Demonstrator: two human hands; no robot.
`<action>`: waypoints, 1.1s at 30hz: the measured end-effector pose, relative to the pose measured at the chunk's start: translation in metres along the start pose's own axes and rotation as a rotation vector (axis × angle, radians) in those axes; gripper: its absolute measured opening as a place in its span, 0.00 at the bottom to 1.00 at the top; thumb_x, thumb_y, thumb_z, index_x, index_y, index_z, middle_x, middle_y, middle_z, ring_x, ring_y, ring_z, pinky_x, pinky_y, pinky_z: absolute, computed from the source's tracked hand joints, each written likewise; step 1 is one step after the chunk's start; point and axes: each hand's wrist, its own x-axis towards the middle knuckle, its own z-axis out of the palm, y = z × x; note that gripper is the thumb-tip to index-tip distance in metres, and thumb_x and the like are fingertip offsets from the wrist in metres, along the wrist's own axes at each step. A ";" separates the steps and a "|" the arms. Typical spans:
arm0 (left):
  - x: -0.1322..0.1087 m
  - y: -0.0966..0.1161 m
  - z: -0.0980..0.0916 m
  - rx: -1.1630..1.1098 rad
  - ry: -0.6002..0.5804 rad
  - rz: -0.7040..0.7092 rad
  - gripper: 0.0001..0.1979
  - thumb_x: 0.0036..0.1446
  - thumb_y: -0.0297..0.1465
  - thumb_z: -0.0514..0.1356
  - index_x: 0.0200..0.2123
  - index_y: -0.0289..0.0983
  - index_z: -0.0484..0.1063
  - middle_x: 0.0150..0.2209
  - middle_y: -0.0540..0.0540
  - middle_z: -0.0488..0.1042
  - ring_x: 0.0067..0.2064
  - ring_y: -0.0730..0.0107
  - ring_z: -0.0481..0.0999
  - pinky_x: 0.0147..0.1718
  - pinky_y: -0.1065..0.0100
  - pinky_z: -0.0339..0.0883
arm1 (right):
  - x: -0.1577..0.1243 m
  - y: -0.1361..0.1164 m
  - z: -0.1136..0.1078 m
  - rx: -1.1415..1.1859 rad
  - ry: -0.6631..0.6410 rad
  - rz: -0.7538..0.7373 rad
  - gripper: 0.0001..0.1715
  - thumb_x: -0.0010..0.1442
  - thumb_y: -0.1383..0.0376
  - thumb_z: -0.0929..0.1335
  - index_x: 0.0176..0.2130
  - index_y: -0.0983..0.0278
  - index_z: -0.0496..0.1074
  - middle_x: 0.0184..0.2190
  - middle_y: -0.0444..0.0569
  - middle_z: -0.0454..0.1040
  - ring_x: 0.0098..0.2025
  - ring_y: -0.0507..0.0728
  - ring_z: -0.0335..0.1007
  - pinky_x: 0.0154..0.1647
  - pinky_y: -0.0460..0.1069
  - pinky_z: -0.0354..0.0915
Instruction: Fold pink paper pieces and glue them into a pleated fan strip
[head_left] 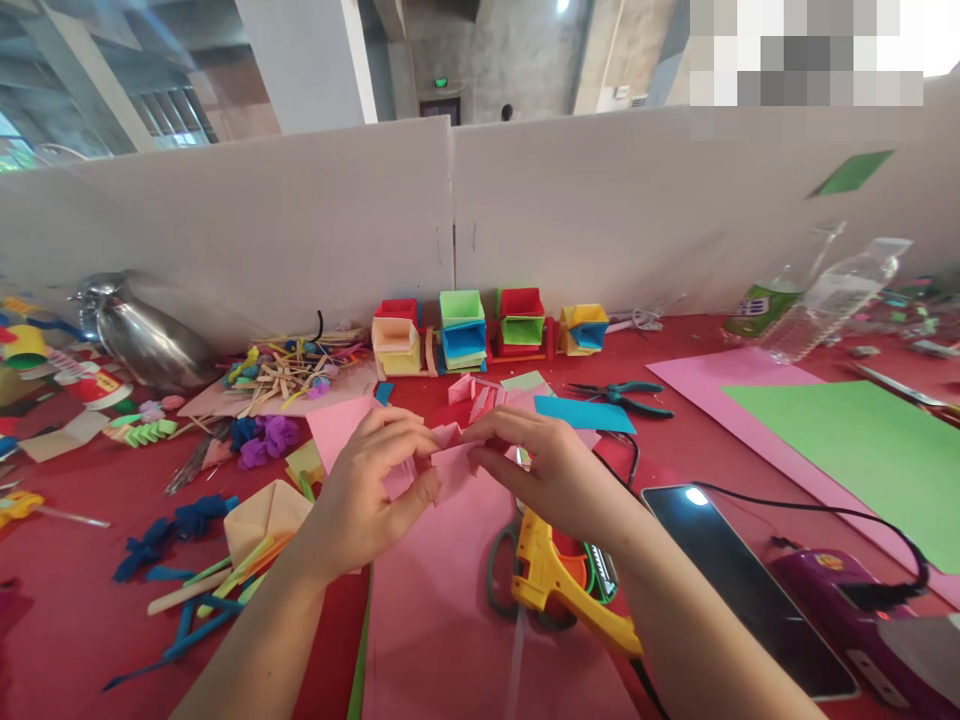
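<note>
Between my two hands is a small piece of folded pink paper point(454, 459), held above a larger pink sheet point(450, 620). My left hand point(382, 485) pinches its left side between thumb and fingers. The right side is gripped by the fingertips of my right hand point(536, 455). Just beyond my fingers lie more folded pink paper pieces point(487, 398). Below my right hand rests a yellow glue gun point(551, 570), on top of dark-handled scissors point(502, 570).
Folded paper boxes point(465, 330) line the white partition point(300, 230). Pliers point(630, 395) lie behind my right hand. A phone point(750, 590), a purple power strip point(840, 610) and a black cable are at right. Plastic bottles point(840, 290) lean behind; a metal jug point(154, 335) stands left near craft sticks point(289, 370).
</note>
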 end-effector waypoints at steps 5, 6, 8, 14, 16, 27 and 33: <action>-0.001 -0.008 -0.004 -0.045 0.111 -0.062 0.02 0.56 0.30 0.57 0.31 0.40 0.68 0.38 0.47 0.73 0.50 0.63 0.66 0.51 0.59 0.60 | -0.004 -0.012 -0.019 -0.145 0.119 0.074 0.11 0.59 0.67 0.64 0.44 0.63 0.68 0.37 0.47 0.74 0.33 0.51 0.69 0.33 0.46 0.66; -0.001 -0.009 -0.005 -0.054 0.132 -0.074 0.02 0.56 0.30 0.57 0.31 0.40 0.69 0.38 0.46 0.72 0.49 0.63 0.67 0.51 0.59 0.60 | -0.005 -0.015 -0.024 -0.212 0.110 0.092 0.09 0.59 0.67 0.64 0.41 0.63 0.69 0.36 0.47 0.74 0.32 0.51 0.70 0.32 0.46 0.65; -0.002 -0.012 -0.005 -0.065 0.167 -0.097 0.03 0.55 0.31 0.57 0.30 0.40 0.69 0.38 0.46 0.72 0.49 0.63 0.68 0.51 0.58 0.61 | -0.011 -0.020 -0.033 -0.376 0.043 0.133 0.06 0.58 0.66 0.64 0.35 0.61 0.71 0.31 0.45 0.75 0.30 0.52 0.70 0.27 0.46 0.63; -0.003 -0.016 -0.006 -0.080 0.169 -0.120 0.05 0.55 0.32 0.57 0.29 0.39 0.69 0.39 0.46 0.72 0.48 0.63 0.68 0.50 0.59 0.61 | -0.063 -0.009 -0.017 -0.789 -0.214 0.289 0.04 0.49 0.64 0.70 0.26 0.61 0.70 0.24 0.49 0.76 0.25 0.60 0.73 0.19 0.48 0.56; -0.002 -0.016 -0.006 -0.084 0.157 -0.117 0.05 0.55 0.33 0.57 0.29 0.39 0.69 0.39 0.46 0.72 0.48 0.63 0.69 0.50 0.60 0.61 | -0.084 0.003 0.001 -0.825 -0.255 0.365 0.04 0.47 0.66 0.70 0.27 0.63 0.70 0.26 0.51 0.76 0.27 0.61 0.74 0.21 0.48 0.59; -0.001 -0.020 -0.005 -0.065 0.101 -0.115 0.05 0.56 0.33 0.57 0.31 0.39 0.70 0.39 0.45 0.73 0.49 0.63 0.68 0.50 0.59 0.61 | -0.114 0.025 0.011 -0.341 -0.049 0.501 0.03 0.53 0.65 0.66 0.28 0.61 0.68 0.27 0.44 0.69 0.21 0.51 0.67 0.20 0.45 0.60; 0.001 -0.015 -0.001 -0.016 0.039 -0.077 0.05 0.56 0.33 0.57 0.30 0.39 0.69 0.37 0.46 0.74 0.47 0.63 0.69 0.48 0.59 0.62 | -0.106 0.007 0.018 0.421 0.237 0.525 0.18 0.55 0.51 0.62 0.36 0.62 0.68 0.22 0.44 0.67 0.21 0.52 0.63 0.18 0.46 0.60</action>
